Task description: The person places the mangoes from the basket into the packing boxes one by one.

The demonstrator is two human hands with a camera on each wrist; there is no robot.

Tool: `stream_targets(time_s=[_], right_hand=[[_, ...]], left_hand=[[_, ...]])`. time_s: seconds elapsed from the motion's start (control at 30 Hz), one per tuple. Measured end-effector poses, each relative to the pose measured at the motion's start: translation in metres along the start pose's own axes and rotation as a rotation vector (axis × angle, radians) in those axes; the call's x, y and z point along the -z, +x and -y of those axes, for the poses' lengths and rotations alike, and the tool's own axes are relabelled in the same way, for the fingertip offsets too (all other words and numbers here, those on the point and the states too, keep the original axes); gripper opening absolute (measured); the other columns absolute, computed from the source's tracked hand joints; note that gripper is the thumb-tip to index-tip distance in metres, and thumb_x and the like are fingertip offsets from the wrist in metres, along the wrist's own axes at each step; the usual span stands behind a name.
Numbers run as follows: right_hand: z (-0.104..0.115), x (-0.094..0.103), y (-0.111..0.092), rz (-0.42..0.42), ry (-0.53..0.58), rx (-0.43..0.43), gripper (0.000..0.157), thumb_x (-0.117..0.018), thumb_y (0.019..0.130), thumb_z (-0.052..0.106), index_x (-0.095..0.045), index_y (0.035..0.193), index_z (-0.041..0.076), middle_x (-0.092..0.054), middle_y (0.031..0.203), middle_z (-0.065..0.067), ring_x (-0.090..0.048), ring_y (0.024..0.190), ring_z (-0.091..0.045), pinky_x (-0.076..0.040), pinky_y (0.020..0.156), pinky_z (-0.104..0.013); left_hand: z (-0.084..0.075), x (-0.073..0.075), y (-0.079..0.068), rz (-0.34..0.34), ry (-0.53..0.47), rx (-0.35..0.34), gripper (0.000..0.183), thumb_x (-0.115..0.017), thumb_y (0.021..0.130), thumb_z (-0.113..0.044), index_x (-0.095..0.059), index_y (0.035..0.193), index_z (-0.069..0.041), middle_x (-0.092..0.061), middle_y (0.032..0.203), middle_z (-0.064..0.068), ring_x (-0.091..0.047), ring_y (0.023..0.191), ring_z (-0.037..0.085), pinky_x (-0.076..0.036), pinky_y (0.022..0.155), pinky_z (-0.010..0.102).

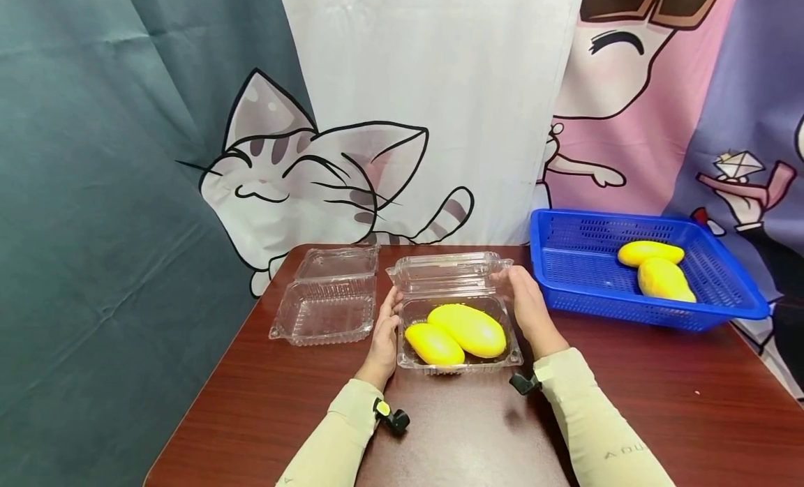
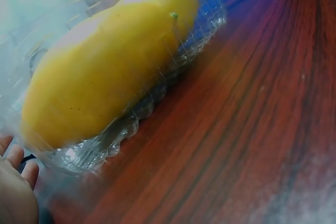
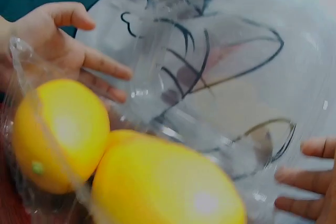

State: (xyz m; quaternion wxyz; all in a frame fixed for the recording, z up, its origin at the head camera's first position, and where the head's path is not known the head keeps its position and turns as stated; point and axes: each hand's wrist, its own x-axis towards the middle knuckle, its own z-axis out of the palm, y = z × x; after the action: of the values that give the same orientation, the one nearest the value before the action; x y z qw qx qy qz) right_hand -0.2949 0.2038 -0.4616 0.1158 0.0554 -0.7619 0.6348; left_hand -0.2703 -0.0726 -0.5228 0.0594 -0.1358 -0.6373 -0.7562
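Two yellow mangoes (image 1: 467,330) lie side by side in a clear plastic clamshell box (image 1: 516,351), whose lid (image 1: 446,274) stands raised at the back. My left hand (image 1: 382,344) is at the box's left side, fingers extended; in the right wrist view that left hand (image 3: 58,51) has its fingers spread. My right hand (image 1: 527,309) is at the right edge of the lid, and its fairly straight fingers (image 3: 310,179) are by the clear plastic. Whether they touch it, I cannot tell. The left wrist view shows a mango (image 2: 100,77) through the box wall.
Another clear clamshell box (image 1: 333,319), lid up, stands to the left on the brown table (image 1: 452,431). At the back right is a blue perforated basket (image 1: 590,302) with two more mangoes (image 1: 662,278). A printed cloth (image 1: 440,54) hangs behind the table.
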Motion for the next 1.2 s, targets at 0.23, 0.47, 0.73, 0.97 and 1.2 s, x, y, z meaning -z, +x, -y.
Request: stream_targets(time_s=[0.23,0.47,0.73,0.97,1.2], right_hand=[[0.031,0.016,-0.001,0.072,-0.258,-0.116,0.08,-0.017,0.106,0.057,-0.061,0.121,-0.008,-0.06,0.13,-0.03,-0.053,0.123,-0.046,-0.04,0.106,-0.059],[0.055,0.034,-0.004,0.197,-0.418,-0.165,0.085,-0.02,0.104,0.063,-0.057,0.138,-0.006,-0.051,0.145,-0.029,-0.041,0.139,-0.046,-0.029,0.115,-0.061],[0.072,0.043,-0.01,0.29,-0.493,-0.185,0.08,-0.043,0.101,0.062,-0.053,0.142,-0.006,-0.052,0.143,-0.028,-0.045,0.135,-0.044,-0.034,0.112,-0.061],[0.071,0.047,-0.012,0.339,-0.536,-0.135,0.073,-0.047,0.101,0.059,-0.058,0.14,-0.002,-0.058,0.139,-0.024,-0.048,0.133,-0.042,-0.036,0.11,-0.06],[0.067,0.048,-0.012,0.347,-0.515,-0.11,0.071,-0.052,0.1,0.057,-0.057,0.142,0.0,-0.057,0.141,-0.022,-0.045,0.137,-0.042,-0.035,0.111,-0.06]], left_hand=[[-0.006,0.0,0.0,0.013,0.066,0.025,0.069,-0.033,0.095,-0.021,-0.019,0.161,-0.005,-0.026,0.16,0.022,-0.023,0.144,0.041,-0.016,0.114,0.057],[-0.035,0.0,0.007,0.004,0.138,0.196,0.066,-0.025,0.103,-0.039,-0.025,0.159,-0.003,-0.032,0.156,0.027,-0.027,0.142,0.044,-0.022,0.113,0.062],[-0.086,0.005,0.008,0.085,0.192,0.405,0.081,-0.021,0.102,-0.061,-0.027,0.158,-0.002,-0.028,0.159,0.028,-0.025,0.146,0.045,-0.024,0.114,0.065],[-0.104,0.015,0.011,0.179,0.295,0.473,0.084,-0.035,0.099,-0.064,-0.034,0.156,-0.003,-0.032,0.161,0.023,-0.03,0.146,0.043,-0.03,0.113,0.063],[-0.095,0.023,0.014,0.255,0.198,0.461,0.077,-0.039,0.099,-0.051,-0.022,0.161,-0.007,-0.009,0.168,0.02,-0.008,0.154,0.038,-0.016,0.121,0.058]])
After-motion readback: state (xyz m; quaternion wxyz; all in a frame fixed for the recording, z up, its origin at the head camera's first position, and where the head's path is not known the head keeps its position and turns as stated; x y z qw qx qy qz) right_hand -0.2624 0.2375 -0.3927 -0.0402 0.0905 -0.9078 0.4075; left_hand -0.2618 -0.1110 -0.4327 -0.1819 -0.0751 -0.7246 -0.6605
